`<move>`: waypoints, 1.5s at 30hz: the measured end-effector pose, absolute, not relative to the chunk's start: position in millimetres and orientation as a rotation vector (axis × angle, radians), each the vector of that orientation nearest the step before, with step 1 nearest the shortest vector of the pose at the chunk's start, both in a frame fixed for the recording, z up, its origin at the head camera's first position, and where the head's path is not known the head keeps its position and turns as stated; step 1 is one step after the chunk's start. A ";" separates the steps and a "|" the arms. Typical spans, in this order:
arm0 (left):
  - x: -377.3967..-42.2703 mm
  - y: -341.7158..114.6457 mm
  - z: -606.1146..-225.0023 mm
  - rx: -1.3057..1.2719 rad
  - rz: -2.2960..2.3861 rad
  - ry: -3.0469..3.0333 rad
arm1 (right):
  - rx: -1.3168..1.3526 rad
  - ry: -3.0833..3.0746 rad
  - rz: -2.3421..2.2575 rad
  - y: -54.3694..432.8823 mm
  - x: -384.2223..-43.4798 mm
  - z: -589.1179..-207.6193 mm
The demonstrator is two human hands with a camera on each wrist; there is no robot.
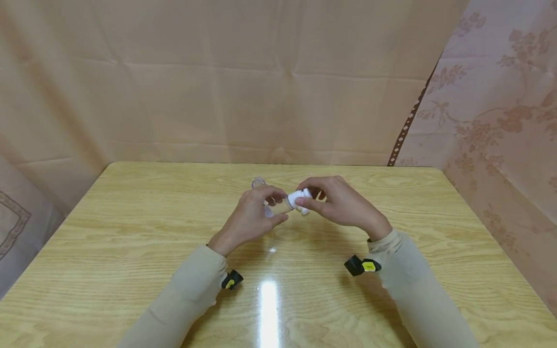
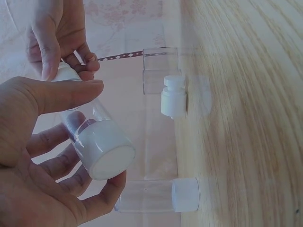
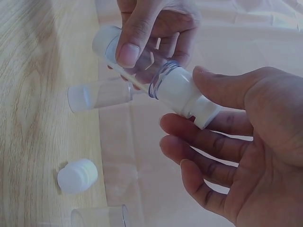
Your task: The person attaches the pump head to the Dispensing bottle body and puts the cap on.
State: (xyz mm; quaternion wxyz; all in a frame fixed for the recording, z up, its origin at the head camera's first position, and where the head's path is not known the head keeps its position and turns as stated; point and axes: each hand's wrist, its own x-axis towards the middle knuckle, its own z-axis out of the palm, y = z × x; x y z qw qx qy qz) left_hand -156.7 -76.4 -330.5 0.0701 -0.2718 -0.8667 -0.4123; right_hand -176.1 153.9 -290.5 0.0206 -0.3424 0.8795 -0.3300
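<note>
My left hand (image 1: 248, 215) grips a clear bottle (image 2: 111, 149) with a white base, its thumb on one side and its fingers curled round the other. The bottle is tilted above the table, neck toward my right hand (image 1: 337, 203). Between thumb and fingers, my right hand pinches a white pump top (image 3: 180, 92) with a small spout. The pump top sits at the bottle's neck, in line with the bottle; clear threads show at the joint. In the head view my left hand hides part of the bottle.
On the wooden table (image 1: 152, 217) stands a second clear bottle (image 3: 111, 93) with a white base. A loose white pump top (image 2: 173, 99) and a clear cylindrical cap (image 2: 160, 71) are near it. Curtains (image 1: 261, 87) hang behind the table's far edge.
</note>
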 end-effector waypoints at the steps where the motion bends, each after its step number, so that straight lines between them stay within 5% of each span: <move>1: -156.7 -76.4 -330.4 -0.818 -1.240 -2.607 | -1.055 2.727 -1.020 153.8 -175.9 -290.2; 45: -156.1 -76.6 -329.2 -0.816 -1.262 -2.589 | -1.086 2.707 -1.074 155.1 -175.5 -290.6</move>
